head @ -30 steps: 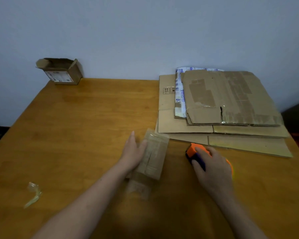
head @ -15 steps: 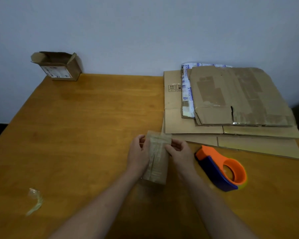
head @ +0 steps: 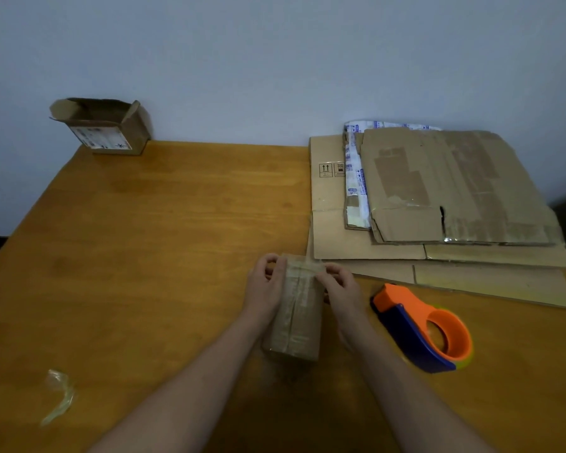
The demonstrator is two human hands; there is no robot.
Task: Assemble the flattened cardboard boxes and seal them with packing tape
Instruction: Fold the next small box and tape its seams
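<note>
Wooden table (head: 144, 256): near centre, my left hand (head: 264, 291) and right hand (head: 342, 287) each pinch the far end of a small taped cardboard box (head: 299, 325). The tape dispenser (head: 415, 331) lies just right; flattened cardboard boxes (head: 438, 191) stacked far right.

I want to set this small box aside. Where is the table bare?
Bare: the broad middle of the table, between the open box and the flattened cardboard stack. Crowded: the right side, with stack and tape dispenser.

Wooden table (head: 144, 256) against a pale wall (head: 275, 60) — crumpled clear scrap (head: 58, 397) lying front-left.
</note>
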